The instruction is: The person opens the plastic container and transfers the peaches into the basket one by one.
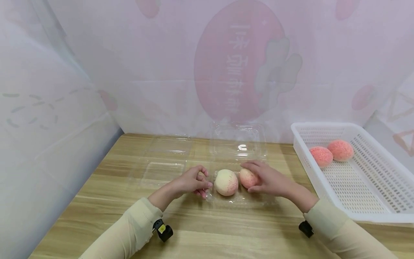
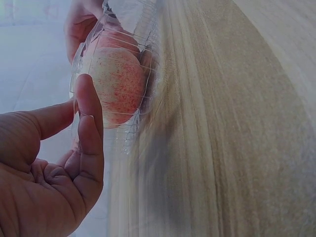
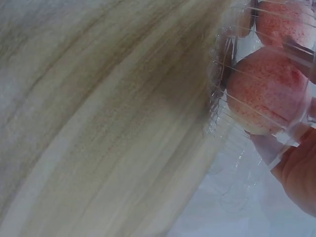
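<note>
A clear plastic clamshell box (image 1: 226,201) lies on the table with its lid (image 1: 237,142) folded back toward the wall. Inside its base, on the left, is a cream-and-pink peach (image 1: 226,182). My right hand (image 1: 270,180) holds a second, pinker peach (image 1: 248,178) in the right half, thumb at the near side and fingers over the far side. At the box's left edge, my left hand (image 1: 194,182) pinches the clear rim between thumb and fingertips. The left wrist view shows the left peach (image 2: 118,81) through the wall, close to those fingertips.
Another clear plastic box (image 1: 165,169) lies opened out to the left. At the right stands a white perforated basket (image 1: 310,176) with two pink peaches (image 1: 340,150) at its far left corner. A printed cloth wall (image 1: 161,100) rises behind the wooden table (image 1: 207,233).
</note>
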Demonstrator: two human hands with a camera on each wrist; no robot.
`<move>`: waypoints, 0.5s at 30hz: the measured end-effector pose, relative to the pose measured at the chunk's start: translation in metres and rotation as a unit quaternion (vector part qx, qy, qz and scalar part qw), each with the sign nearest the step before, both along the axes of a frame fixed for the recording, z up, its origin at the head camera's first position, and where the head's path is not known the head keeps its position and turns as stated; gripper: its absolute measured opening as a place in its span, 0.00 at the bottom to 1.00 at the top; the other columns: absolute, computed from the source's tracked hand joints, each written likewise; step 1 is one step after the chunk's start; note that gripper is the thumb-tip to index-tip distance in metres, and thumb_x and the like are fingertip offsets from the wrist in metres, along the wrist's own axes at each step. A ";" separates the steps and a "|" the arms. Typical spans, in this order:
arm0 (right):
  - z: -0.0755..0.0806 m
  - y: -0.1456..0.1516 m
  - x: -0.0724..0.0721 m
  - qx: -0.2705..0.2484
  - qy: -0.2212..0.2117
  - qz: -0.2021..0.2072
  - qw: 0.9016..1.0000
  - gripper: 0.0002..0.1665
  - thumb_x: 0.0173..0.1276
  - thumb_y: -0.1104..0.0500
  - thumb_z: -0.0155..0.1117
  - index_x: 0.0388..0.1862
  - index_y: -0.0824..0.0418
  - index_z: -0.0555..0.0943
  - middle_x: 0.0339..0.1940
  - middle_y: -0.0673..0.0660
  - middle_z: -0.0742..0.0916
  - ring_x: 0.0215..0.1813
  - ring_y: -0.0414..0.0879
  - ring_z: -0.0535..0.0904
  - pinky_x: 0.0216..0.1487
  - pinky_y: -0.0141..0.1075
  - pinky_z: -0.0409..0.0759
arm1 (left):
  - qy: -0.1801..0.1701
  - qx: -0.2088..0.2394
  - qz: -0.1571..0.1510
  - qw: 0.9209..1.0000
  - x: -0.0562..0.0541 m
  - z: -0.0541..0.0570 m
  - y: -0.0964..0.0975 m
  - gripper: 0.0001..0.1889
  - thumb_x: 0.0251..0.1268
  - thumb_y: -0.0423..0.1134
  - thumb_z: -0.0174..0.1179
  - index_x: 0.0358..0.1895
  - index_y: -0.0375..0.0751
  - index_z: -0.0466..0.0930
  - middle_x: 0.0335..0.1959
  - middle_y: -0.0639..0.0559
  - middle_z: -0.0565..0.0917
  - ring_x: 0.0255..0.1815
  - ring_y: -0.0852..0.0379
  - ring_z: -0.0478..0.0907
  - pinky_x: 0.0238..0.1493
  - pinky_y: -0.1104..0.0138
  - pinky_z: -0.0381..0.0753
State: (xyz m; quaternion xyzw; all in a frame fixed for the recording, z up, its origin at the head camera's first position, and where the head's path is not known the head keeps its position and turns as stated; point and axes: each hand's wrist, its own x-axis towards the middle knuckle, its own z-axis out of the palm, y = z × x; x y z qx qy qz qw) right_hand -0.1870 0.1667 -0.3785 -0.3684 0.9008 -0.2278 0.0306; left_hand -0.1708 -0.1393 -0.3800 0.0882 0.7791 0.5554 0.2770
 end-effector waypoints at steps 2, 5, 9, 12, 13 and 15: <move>0.001 0.000 0.000 0.003 -0.006 0.001 1.000 0.44 0.57 0.57 0.78 0.69 0.66 0.70 0.68 0.64 0.76 0.70 0.63 0.71 0.68 0.58 0.71 | 0.001 0.002 0.001 1.000 0.000 0.001 0.000 0.18 0.69 0.31 0.60 0.53 0.31 0.62 0.24 0.50 0.80 0.19 0.61 0.81 0.24 0.69 0.77; 0.002 0.000 0.000 0.002 -0.003 0.002 1.000 0.43 0.55 0.58 0.79 0.68 0.66 0.71 0.67 0.64 0.77 0.69 0.62 0.72 0.68 0.58 0.72 | 0.000 0.003 0.000 1.000 0.000 0.002 0.000 0.18 0.69 0.31 0.60 0.54 0.31 0.62 0.24 0.49 0.80 0.19 0.61 0.81 0.25 0.69 0.77; 0.002 -0.001 0.000 -0.002 0.004 0.000 1.000 0.42 0.54 0.58 0.79 0.66 0.65 0.72 0.65 0.62 0.78 0.67 0.60 0.74 0.66 0.56 0.74 | -0.001 0.005 -0.002 1.000 -0.001 0.002 0.000 0.18 0.70 0.32 0.60 0.54 0.31 0.62 0.24 0.49 0.80 0.19 0.61 0.80 0.25 0.69 0.76; 0.002 -0.001 0.000 -0.003 0.002 -0.003 1.000 0.41 0.54 0.56 0.79 0.66 0.65 0.73 0.64 0.61 0.79 0.67 0.58 0.75 0.66 0.54 0.75 | -0.001 0.007 -0.002 1.000 -0.001 0.001 0.000 0.18 0.70 0.31 0.60 0.54 0.30 0.61 0.24 0.49 0.81 0.19 0.61 0.80 0.25 0.69 0.77; 0.002 -0.001 0.000 -0.002 0.002 -0.003 1.000 0.41 0.54 0.56 0.79 0.66 0.65 0.73 0.63 0.61 0.79 0.67 0.58 0.75 0.66 0.54 0.75 | -0.001 0.007 -0.003 1.000 -0.001 0.001 0.000 0.18 0.70 0.31 0.60 0.54 0.30 0.61 0.24 0.49 0.81 0.19 0.61 0.80 0.25 0.69 0.77; 0.002 -0.001 0.000 -0.002 0.003 -0.001 1.000 0.41 0.54 0.56 0.79 0.66 0.65 0.73 0.63 0.61 0.80 0.66 0.58 0.75 0.66 0.55 0.75 | -0.003 0.007 -0.003 1.000 -0.001 0.001 0.000 0.18 0.70 0.31 0.60 0.53 0.30 0.61 0.23 0.49 0.80 0.19 0.61 0.80 0.25 0.69 0.77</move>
